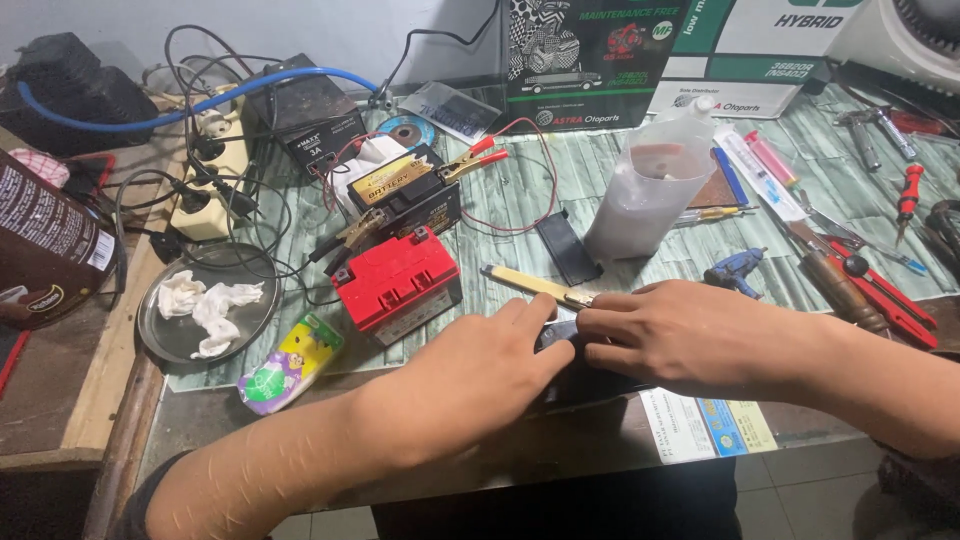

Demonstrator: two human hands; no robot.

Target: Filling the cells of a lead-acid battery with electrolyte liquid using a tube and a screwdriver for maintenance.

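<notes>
Both hands' fingers [520,318] press flat, ungripping, on the dark battery [560,335] beneath them.

Small black block [560,345] under both hands

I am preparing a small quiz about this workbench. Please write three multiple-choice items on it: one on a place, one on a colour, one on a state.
1. Where is the red battery?
A. Left of both hands
B. Right of the blue glue gun
C. On the metal plate

2. What colour is the hose at the back left?
A. Green
B. Blue
C. Yellow

3. What are the hands doing?
A. Both hang in the air
B. Both press on a dark thing at the bench edge
C. One holds the plastic jug

Answers:
1 A: it sits left of the left hand and right hand.
2 B: the hose is plainly blue.
3 B: both rest on the dark thing.
</notes>
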